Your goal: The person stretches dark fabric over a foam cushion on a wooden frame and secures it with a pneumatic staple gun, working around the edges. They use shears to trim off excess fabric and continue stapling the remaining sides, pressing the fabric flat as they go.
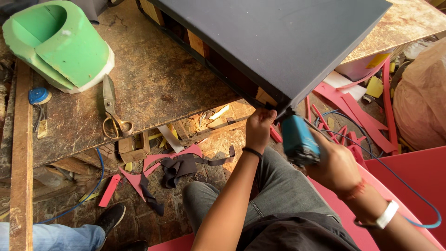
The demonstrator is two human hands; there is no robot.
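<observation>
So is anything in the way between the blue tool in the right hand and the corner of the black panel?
Nothing visible. The blue tool in the right hand points straight at the black panel corner, and the left hand grips the edge just beside it, not across the tool's path.

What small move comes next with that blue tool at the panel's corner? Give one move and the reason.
Probably press the blue tool up against the corner of the dark panel. The right hand holds its nose just under that corner, and the left hand grips the edge right beside it, seemingly bracing the spot.
</observation>
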